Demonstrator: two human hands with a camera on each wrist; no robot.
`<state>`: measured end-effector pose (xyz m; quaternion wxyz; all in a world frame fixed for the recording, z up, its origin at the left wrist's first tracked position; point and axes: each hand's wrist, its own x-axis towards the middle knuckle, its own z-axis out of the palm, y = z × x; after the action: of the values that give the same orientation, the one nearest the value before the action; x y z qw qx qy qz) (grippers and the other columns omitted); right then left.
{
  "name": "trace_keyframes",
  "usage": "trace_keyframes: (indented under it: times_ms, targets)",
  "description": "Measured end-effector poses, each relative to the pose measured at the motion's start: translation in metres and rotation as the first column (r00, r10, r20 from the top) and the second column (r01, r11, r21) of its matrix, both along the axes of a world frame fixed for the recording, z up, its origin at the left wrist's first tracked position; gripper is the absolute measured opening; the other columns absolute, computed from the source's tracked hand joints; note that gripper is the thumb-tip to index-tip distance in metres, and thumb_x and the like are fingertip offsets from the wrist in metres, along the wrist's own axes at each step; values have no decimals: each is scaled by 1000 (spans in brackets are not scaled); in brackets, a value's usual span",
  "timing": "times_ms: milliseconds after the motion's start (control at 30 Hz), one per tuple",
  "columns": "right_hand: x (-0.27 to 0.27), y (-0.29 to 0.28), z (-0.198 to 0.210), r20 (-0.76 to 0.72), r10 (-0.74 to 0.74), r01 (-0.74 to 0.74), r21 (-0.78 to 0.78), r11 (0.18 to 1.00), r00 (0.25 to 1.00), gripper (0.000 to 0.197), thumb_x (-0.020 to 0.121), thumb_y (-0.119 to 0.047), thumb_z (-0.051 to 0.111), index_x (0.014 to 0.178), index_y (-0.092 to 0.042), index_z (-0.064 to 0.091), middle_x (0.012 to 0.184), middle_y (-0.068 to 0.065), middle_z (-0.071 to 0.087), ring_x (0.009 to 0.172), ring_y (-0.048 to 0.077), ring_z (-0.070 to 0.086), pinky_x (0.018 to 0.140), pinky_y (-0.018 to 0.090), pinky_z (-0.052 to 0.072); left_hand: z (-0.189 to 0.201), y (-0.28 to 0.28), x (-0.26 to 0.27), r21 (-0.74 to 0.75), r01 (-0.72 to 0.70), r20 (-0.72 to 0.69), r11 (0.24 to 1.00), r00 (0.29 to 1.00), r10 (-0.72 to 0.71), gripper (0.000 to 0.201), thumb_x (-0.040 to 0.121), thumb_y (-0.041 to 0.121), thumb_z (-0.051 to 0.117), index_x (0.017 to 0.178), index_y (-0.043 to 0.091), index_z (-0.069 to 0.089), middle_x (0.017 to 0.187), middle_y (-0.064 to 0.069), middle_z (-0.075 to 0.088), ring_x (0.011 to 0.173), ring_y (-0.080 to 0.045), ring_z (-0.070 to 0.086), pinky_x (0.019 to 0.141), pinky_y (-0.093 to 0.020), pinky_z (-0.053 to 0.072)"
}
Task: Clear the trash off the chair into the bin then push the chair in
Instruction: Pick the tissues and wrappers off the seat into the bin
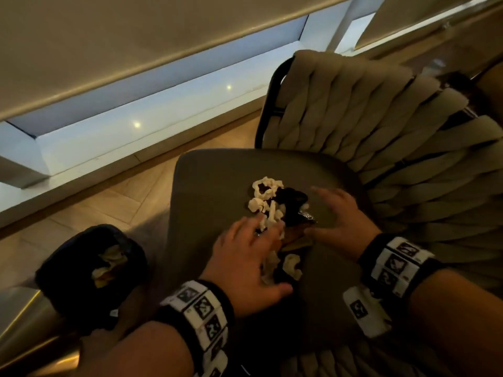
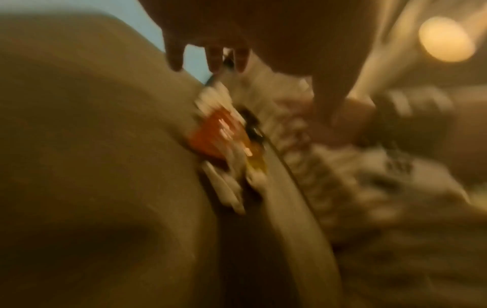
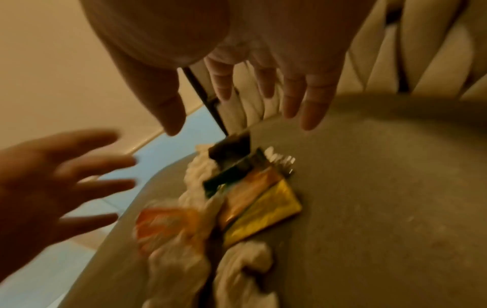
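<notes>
A pile of trash point(image 1: 272, 210) lies in the middle of the grey chair seat point(image 1: 217, 180): crumpled white tissues point(image 3: 242, 262), a gold wrapper point(image 3: 266, 210), an orange wrapper point(image 3: 163, 223) and a dark wrapper point(image 3: 231, 152). My left hand point(image 1: 250, 254) hovers over the left side of the pile with its fingers spread, holding nothing. My right hand point(image 1: 337, 213) is spread flat on the right side of the pile, just above the seat. The black bin point(image 1: 92, 270) stands on the floor to the left of the chair, with some trash inside. The left wrist view is blurred.
The chair's woven padded backrest point(image 1: 367, 118) curves round the far and right sides of the seat. A lit white window ledge point(image 1: 136, 126) runs along the wall beyond a strip of wooden floor point(image 1: 114, 202). A gold-edged surface point(image 1: 27, 349) sits at the lower left.
</notes>
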<state>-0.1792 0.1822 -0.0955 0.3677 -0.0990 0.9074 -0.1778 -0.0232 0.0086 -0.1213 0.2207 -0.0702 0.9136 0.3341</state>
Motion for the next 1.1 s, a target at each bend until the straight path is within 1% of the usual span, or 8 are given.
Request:
trace_keyframes:
  times_ms: [133,367,500,733,800,900,1000,1100]
  targets:
    - [11,-15,-28,177,9,-13,18,1000,984,104,71,-30,78,143,-60,10,161,-7,-19,148,30,13,104,40,45,-47,45,-6,-186,271,222,944,948,-228,93,82,59,53,149,44,-8,162,0,-16,148,-33,-7,115,-62,2]
    - [7,-49,-51,93,57,-61,43,997,994,116,60,-60,80,141,-62,-3,159,-7,-26,148,35,4,115,54,28,-61,37,0,-200,215,150,956,971,-187,46,97,28,37,143,26,32,135,-5,43,116,-28,46,97,-40,37]
    - [20,-79,-65,21,276,-275,156,949,961,88,75,-50,71,144,-48,18,161,4,0,144,37,9,112,58,26,-55,12,7,32,-3,134,999,991,-2,40,94,19,46,133,24,44,123,-1,46,100,-23,55,87,-37,48]
    - [30,-79,-57,75,158,-158,-3,987,985,37,90,-14,56,125,-27,57,145,1,35,128,23,44,106,37,42,-13,-46,33,92,-327,-24,941,944,330,13,80,32,56,90,33,49,88,21,42,78,2,47,69,-19,38]
    - [28,-74,-43,28,107,-105,-81,991,994,27,89,-14,57,112,-27,62,133,-2,43,107,13,53,94,28,43,-8,-68,45,56,-605,-66,794,791,608,18,85,19,62,92,31,51,88,14,51,79,-1,51,69,-21,42]
    - [33,-74,-20,-35,26,-32,-201,979,999,19,85,-16,64,90,-34,62,107,-5,53,75,3,52,67,17,40,-32,-114,76,39,-913,26,407,408,913,12,89,17,57,96,26,55,86,-3,62,77,-22,60,70,-41,51]
    - [53,-93,0,104,-45,77,-320,944,994,20,84,-15,68,93,-34,64,89,-5,66,65,5,64,51,14,43,-71,-164,123,-74,-991,152,114,102,983,22,89,26,53,110,21,56,102,-12,66,91,-38,63,86,-52,52]
    - [86,-125,7,186,67,5,-364,931,980,24,82,-19,71,89,-40,62,93,-7,64,72,4,63,57,14,43,-96,-198,157,-105,-991,242,-84,-108,964,39,91,26,53,128,15,50,117,-19,60,101,-42,59,92,-53,49]
